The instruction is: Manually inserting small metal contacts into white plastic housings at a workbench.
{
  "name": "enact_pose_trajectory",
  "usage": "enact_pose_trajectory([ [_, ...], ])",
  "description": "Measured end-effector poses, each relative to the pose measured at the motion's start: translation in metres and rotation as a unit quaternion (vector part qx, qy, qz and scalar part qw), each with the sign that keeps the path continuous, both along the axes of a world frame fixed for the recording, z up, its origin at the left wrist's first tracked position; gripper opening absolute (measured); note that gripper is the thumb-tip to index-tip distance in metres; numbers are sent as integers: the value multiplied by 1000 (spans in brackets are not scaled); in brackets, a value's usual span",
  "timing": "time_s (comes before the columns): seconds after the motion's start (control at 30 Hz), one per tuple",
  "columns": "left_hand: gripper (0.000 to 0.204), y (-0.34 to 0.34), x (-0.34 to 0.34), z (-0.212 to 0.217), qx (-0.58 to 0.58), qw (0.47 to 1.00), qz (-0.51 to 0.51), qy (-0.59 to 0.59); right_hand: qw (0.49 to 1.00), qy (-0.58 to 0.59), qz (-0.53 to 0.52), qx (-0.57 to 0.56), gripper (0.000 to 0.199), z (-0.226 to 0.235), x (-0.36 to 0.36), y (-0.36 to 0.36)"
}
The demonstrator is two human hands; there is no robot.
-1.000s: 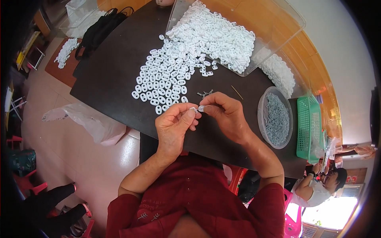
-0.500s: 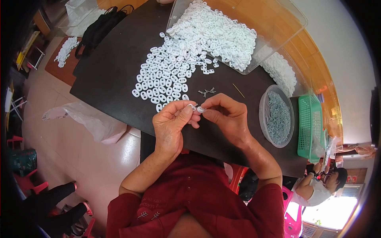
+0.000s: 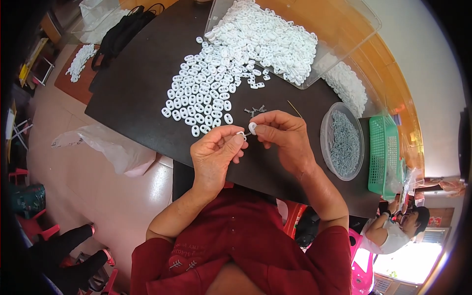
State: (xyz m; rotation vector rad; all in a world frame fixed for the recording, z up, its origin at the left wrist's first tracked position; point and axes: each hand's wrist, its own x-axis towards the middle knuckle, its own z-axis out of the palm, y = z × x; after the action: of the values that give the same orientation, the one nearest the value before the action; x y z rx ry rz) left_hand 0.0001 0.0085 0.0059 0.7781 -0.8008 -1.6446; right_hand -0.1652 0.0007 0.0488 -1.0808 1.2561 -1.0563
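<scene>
My left hand (image 3: 216, 155) and my right hand (image 3: 284, 137) meet over the near part of a dark table (image 3: 132, 93). Between the fingertips of both hands sits a small white plastic piece (image 3: 252, 128), with what looks like a small metal part at the left fingertips. A spread of many white oval plastic pieces (image 3: 206, 91) lies on the table just beyond my hands. A few small grey metal clips (image 3: 254, 111) rest on the table right above my right hand.
A clear bin (image 3: 295, 34) heaped with white pieces lies tipped at the far side. A round clear tub (image 3: 342, 142) of grey metal parts and a green basket (image 3: 384, 152) stand on the right. A plastic bag (image 3: 105, 147) hangs left. Another person (image 3: 393, 231) sits lower right.
Both hands stayed together at the same spot, shifting slightly toward me while the fingers worked the white piece between them. The pile on the table looks unchanged.
</scene>
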Motion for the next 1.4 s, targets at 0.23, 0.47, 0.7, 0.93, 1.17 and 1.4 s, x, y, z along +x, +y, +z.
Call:
enact_pose_trajectory([
  [0.23, 14, 2, -5, 2, -7, 999, 20, -46, 1000, 2, -21, 11, 16, -2, -2, -1],
  [0.47, 13, 2, -9, 4, -1, 998, 21, -51, 1000, -3, -14, -1, 15, -4, -1, -1],
  [0.7, 12, 3, -10, 3, -9, 998, 21, -59, 999, 28, -11, -22, 14, -6, 1, 0],
  [0.93, 10, 6, -15, -3, -31, 997, 36, -59, 994, 92, -22, -59, 14, -4, 4, 5],
  [1.17, 10, 5, -18, -1, -32, 997, 35, -58, 984, 124, -24, -127, 12, -8, 7, 9],
  [1.4, 22, 8, -21, -6, -73, 996, 23, -44, 975, 155, -8, -156, 10, -14, 1, 13],
])
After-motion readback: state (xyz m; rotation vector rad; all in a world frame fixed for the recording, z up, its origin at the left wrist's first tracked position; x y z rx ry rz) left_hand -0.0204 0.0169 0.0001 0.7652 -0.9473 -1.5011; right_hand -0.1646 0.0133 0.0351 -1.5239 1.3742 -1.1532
